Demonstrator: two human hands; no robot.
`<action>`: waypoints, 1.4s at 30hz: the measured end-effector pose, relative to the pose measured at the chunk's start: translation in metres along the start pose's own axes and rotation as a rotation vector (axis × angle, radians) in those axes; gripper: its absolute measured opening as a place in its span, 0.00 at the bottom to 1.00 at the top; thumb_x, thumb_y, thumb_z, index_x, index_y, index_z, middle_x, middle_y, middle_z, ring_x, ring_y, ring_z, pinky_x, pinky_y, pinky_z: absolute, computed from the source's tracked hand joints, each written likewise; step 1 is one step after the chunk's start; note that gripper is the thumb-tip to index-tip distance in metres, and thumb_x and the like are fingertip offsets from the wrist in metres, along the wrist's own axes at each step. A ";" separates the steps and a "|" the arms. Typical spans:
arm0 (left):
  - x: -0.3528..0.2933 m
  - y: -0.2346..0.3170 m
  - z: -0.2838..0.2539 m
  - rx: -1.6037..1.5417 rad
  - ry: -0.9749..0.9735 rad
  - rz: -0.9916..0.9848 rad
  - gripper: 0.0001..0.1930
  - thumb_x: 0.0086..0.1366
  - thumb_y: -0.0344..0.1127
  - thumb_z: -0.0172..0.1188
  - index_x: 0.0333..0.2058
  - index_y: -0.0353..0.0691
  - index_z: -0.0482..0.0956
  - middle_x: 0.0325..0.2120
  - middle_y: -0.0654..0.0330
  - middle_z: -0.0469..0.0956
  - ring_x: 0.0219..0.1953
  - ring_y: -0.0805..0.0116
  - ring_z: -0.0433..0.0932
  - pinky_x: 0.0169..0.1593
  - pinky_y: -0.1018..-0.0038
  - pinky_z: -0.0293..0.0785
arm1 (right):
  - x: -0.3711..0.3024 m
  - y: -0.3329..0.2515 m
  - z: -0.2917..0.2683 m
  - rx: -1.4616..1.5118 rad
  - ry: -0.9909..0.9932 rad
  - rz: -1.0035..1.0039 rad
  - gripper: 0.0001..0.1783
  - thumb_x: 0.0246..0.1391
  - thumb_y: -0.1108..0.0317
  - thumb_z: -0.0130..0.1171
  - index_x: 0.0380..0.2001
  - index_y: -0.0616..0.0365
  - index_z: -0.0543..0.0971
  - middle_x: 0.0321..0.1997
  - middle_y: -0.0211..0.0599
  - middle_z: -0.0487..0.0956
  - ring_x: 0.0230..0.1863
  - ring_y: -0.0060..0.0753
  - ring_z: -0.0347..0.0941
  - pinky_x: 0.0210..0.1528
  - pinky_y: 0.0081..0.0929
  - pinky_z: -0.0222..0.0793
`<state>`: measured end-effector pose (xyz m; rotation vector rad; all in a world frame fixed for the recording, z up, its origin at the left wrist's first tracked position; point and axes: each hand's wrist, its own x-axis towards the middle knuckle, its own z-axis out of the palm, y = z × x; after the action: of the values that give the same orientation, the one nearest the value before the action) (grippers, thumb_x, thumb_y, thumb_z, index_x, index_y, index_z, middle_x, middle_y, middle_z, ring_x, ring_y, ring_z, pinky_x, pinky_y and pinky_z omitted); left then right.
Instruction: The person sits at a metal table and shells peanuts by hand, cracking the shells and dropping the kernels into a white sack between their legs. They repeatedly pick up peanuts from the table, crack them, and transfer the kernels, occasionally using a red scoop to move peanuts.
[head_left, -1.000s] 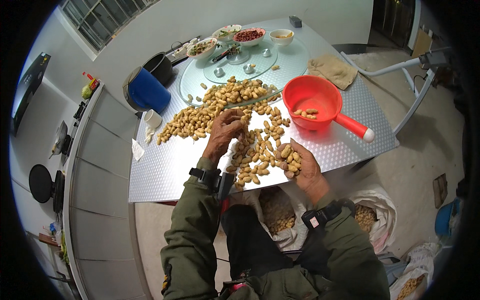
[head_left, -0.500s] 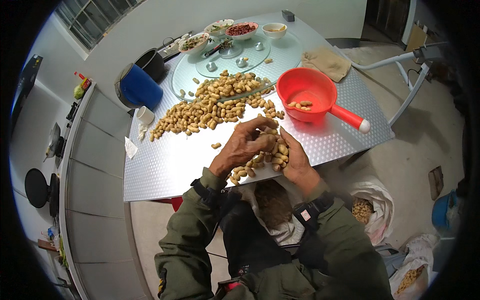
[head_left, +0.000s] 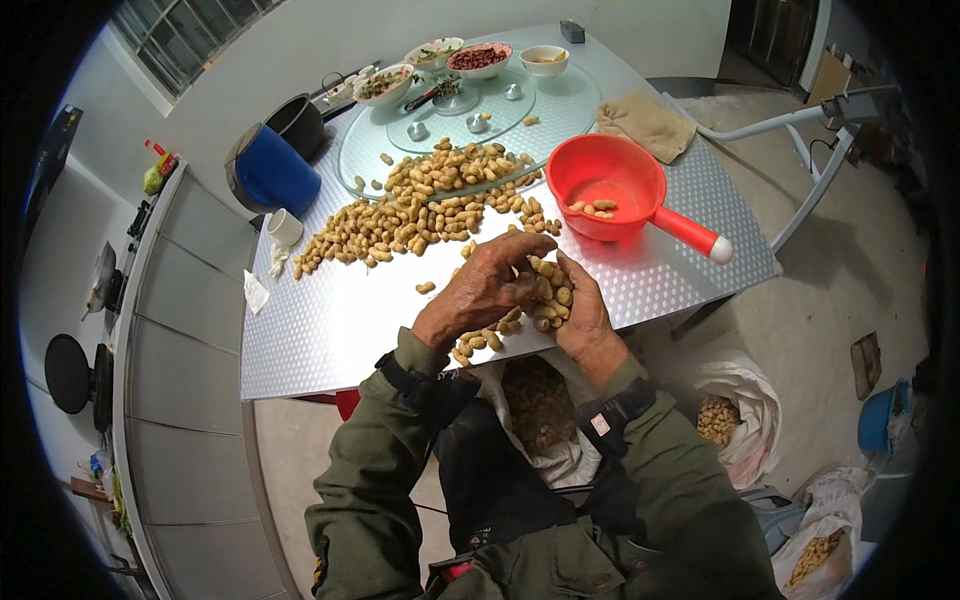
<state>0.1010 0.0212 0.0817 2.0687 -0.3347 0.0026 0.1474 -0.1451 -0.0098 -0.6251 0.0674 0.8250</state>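
Unshelled peanuts point(head_left: 549, 300) fill the space between my hands, over the table's near edge. My right hand point(head_left: 590, 325) cups them from the right, its fingers pointing up and the thumb side facing inward. Bent over the same peanuts from the left is my left hand point(head_left: 482, 288), its fingers curled and the fingertips partly hidden among the shells. A few loose peanuts point(head_left: 478, 342) lie on the tabletop below my left hand. Beyond my hands a large peanut pile point(head_left: 400, 228) spreads over the table and onto the glass turntable point(head_left: 360, 150).
A red dipper point(head_left: 607, 165) with a few peanuts stands right of the pile, near a tan cloth point(head_left: 648, 127). Several bowls of food point(head_left: 478, 64) sit at the back. White sacks of peanuts point(head_left: 578, 455) stand below the table edge. A blue container point(head_left: 275, 168) lies at the left.
The whole view has shifted slightly. Both hands stay around the peanuts, with small finger movements and fewer peanuts showing between them. The sack's contents below look less blurred.
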 end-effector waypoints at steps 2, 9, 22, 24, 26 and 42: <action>-0.001 -0.001 -0.002 0.038 0.007 0.005 0.25 0.65 0.23 0.69 0.60 0.38 0.79 0.50 0.59 0.80 0.53 0.67 0.80 0.56 0.68 0.82 | 0.002 0.000 -0.003 0.016 -0.037 0.019 0.23 0.73 0.44 0.46 0.48 0.47 0.82 0.37 0.26 0.86 0.31 0.27 0.82 0.23 0.24 0.69; -0.009 -0.001 -0.006 -0.091 0.044 -0.053 0.24 0.66 0.21 0.66 0.61 0.37 0.78 0.50 0.57 0.83 0.52 0.67 0.81 0.56 0.69 0.84 | 0.010 0.007 0.004 0.083 0.000 -0.011 0.22 0.72 0.46 0.49 0.48 0.51 0.82 0.36 0.31 0.85 0.32 0.31 0.82 0.27 0.29 0.77; -0.070 -0.052 -0.020 -0.179 0.420 -0.035 0.16 0.70 0.27 0.63 0.55 0.31 0.80 0.47 0.53 0.84 0.49 0.64 0.83 0.53 0.67 0.83 | 0.001 -0.002 0.007 0.129 -0.018 -0.033 0.26 0.73 0.46 0.50 0.47 0.60 0.81 0.37 0.38 0.84 0.31 0.33 0.82 0.21 0.26 0.74; -0.086 -0.068 -0.022 -0.117 0.517 -0.122 0.14 0.70 0.27 0.62 0.53 0.30 0.81 0.46 0.52 0.85 0.48 0.63 0.84 0.52 0.67 0.83 | -0.001 -0.006 0.007 0.140 -0.017 -0.048 0.26 0.73 0.45 0.50 0.47 0.60 0.81 0.36 0.37 0.83 0.31 0.33 0.82 0.21 0.25 0.73; -0.104 -0.083 -0.024 -0.079 0.587 -0.178 0.12 0.70 0.25 0.61 0.51 0.30 0.81 0.45 0.52 0.85 0.48 0.62 0.84 0.55 0.67 0.82 | -0.004 -0.011 0.008 0.118 -0.006 -0.052 0.26 0.72 0.45 0.51 0.48 0.60 0.80 0.36 0.36 0.83 0.32 0.31 0.82 0.21 0.23 0.72; -0.133 -0.114 -0.014 -0.163 0.757 -0.154 0.10 0.72 0.22 0.55 0.47 0.31 0.82 0.40 0.58 0.85 0.44 0.72 0.82 0.52 0.73 0.79 | -0.001 -0.156 0.001 -0.114 0.116 -0.393 0.24 0.73 0.47 0.48 0.46 0.58 0.80 0.38 0.32 0.82 0.33 0.27 0.79 0.22 0.22 0.67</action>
<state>0.0022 0.1175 -0.0268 1.7762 0.2812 0.6264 0.2569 -0.2246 0.0687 -0.7642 0.0023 0.4141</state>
